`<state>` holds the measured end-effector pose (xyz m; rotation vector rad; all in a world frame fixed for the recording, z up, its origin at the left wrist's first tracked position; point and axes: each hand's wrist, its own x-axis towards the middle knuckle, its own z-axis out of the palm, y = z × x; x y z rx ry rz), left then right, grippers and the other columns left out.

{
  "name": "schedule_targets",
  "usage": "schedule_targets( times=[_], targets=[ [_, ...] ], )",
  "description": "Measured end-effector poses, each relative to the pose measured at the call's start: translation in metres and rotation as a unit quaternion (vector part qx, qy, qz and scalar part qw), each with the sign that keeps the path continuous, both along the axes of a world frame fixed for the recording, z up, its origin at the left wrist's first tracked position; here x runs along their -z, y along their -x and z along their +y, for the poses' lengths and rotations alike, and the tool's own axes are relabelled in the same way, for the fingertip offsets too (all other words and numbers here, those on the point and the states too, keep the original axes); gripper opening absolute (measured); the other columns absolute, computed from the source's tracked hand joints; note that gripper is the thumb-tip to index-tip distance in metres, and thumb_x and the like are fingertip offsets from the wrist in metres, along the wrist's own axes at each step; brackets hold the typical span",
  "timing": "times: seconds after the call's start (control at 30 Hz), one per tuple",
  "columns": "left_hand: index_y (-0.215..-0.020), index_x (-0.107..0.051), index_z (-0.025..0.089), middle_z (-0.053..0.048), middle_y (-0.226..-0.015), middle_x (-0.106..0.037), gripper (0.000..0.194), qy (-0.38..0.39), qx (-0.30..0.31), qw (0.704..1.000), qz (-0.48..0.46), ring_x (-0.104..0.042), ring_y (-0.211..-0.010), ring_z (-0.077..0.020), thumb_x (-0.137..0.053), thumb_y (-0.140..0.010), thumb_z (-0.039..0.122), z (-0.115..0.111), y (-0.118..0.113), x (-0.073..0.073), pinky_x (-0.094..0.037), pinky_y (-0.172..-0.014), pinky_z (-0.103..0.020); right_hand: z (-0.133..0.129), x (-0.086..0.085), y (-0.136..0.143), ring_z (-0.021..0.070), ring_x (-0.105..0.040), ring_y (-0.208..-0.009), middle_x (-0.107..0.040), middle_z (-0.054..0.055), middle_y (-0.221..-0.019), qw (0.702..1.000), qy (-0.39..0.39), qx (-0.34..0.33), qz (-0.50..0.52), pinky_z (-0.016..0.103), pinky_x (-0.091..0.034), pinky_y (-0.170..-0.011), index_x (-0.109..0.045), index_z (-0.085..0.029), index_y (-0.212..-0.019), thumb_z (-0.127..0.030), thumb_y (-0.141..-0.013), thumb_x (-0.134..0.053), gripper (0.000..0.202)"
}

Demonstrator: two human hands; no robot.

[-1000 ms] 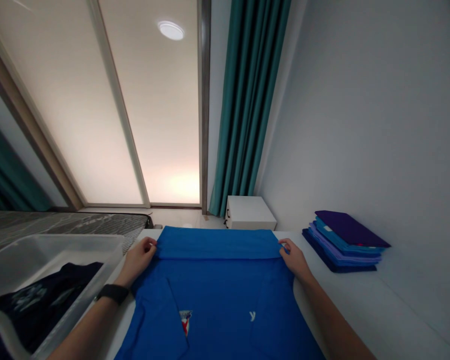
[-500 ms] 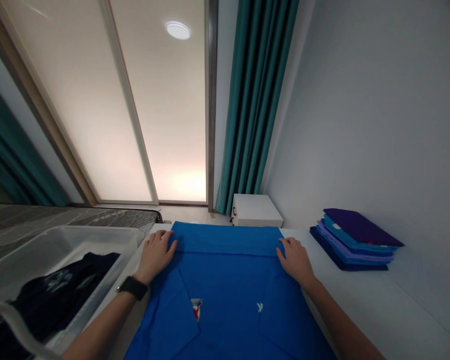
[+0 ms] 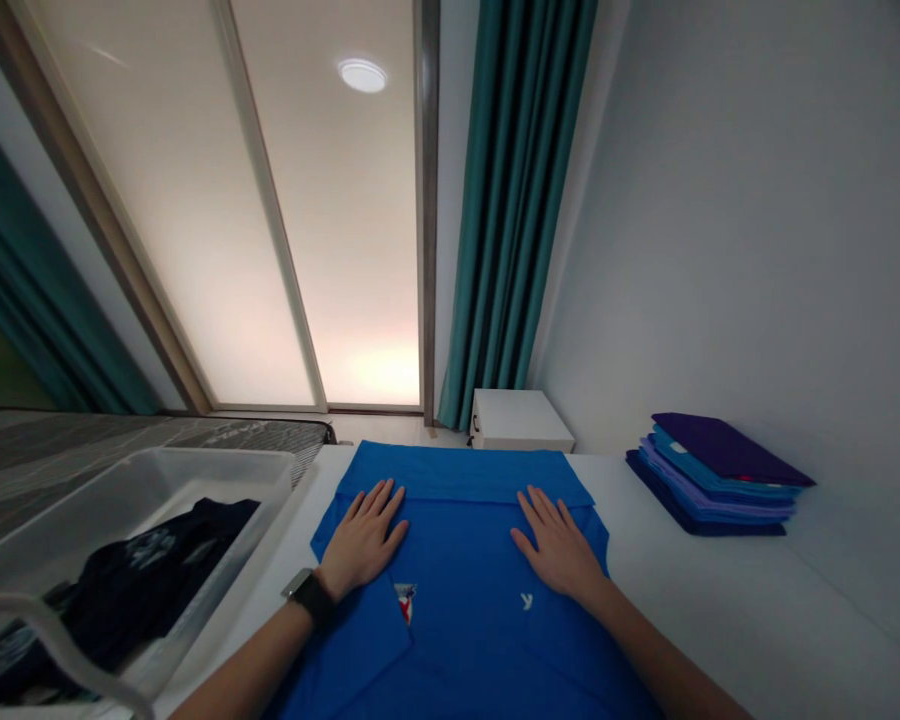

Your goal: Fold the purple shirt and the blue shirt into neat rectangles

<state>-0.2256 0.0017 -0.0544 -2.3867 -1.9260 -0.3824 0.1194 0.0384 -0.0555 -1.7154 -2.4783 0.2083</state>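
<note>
A blue shirt (image 3: 465,560) lies spread on the white table, its far edge folded over into a straight band. Small chest logos show on it, a red and white one at left and a white one at right. My left hand (image 3: 364,535), with a dark watch on the wrist, rests flat on the shirt's left side near the fold line. On the right side, my right hand (image 3: 559,545) lies flat with fingers spread, touching the cloth. Neither hand grips anything. The shirt's near end runs out of view at the bottom.
To the right stands a stack of folded clothes (image 3: 720,475) in purple and blue on the white table (image 3: 727,590). At left is a clear plastic bin (image 3: 270,490) with dark clothing (image 3: 165,560) inside. Beyond the table sits a white cabinet (image 3: 521,420) by a green curtain (image 3: 514,250).
Both hands have left the shirt's far corners and moved inward and nearer, now flat on the cloth. The shirt's sides near the fold stick out more. The view has shifted slightly.
</note>
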Motion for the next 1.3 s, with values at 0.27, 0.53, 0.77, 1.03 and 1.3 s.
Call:
schedule_targets(
  times=[0.27, 0.53, 0.77, 1.03, 1.3],
  targets=[
    [-0.147, -0.040, 0.024, -0.007, -0.154, -0.035, 0.054, 0.015, -0.018, 1.000, 0.008, -0.031, -0.142, -0.0257, -0.034, -0.098, 0.047, -0.011, -0.004, -0.002, -0.023, -0.116, -0.049, -0.011, -0.002, 0.000, 0.0241, -0.011, -0.147, -0.016, 0.009, -0.159, 1.000, -0.005, 0.000, 0.002, 0.047, -0.008, -0.119, -0.025, -0.016, -0.152, -0.064, -0.095, -0.021, 0.075],
    [-0.146, -0.040, 0.026, -0.006, -0.154, -0.034, 0.054, 0.006, -0.018, 1.000, 0.004, -0.031, -0.142, -0.0252, -0.034, -0.097, 0.048, -0.026, -0.004, 0.001, -0.023, -0.116, -0.048, -0.026, 0.001, -0.004, 0.0244, -0.013, -0.147, -0.017, 0.009, -0.159, 1.000, -0.011, -0.005, 0.009, 0.048, -0.008, -0.119, -0.026, -0.018, -0.152, -0.064, -0.095, -0.021, 0.073],
    [-0.144, -0.043, 0.027, -0.007, -0.151, -0.041, 0.053, -0.006, -0.013, 1.000, -0.027, -0.036, -0.140, -0.0260, -0.036, -0.097, 0.048, -0.026, -0.003, 0.004, -0.024, -0.115, -0.048, -0.025, 0.001, -0.006, 0.0249, -0.013, -0.147, -0.018, 0.008, -0.159, 1.000, -0.003, -0.003, 0.011, 0.048, -0.008, -0.119, -0.027, -0.019, -0.151, -0.065, -0.094, -0.021, 0.074],
    [-0.127, -0.058, 0.018, -0.011, -0.122, -0.062, 0.041, -0.059, -0.081, 0.989, -0.107, -0.054, -0.114, -0.0276, -0.039, -0.094, 0.036, -0.019, 0.041, -0.023, -0.041, -0.100, -0.044, -0.021, -0.016, 0.022, 0.0238, -0.015, -0.146, -0.022, 0.008, -0.158, 0.998, -0.025, -0.055, 0.019, 0.048, -0.005, -0.119, -0.032, -0.019, -0.150, -0.059, -0.097, -0.023, 0.067],
    [-0.113, -0.064, 0.017, -0.009, -0.097, -0.068, 0.034, -0.062, -0.151, 0.972, -0.167, -0.060, -0.094, -0.0256, -0.045, -0.085, 0.016, -0.016, 0.080, -0.009, -0.046, -0.087, -0.040, -0.022, -0.032, 0.126, 0.0226, -0.030, -0.142, -0.039, 0.010, -0.151, 0.972, -0.003, -0.222, 0.073, 0.047, -0.016, -0.118, -0.046, -0.021, -0.142, -0.040, -0.100, -0.031, 0.049]
  ],
)
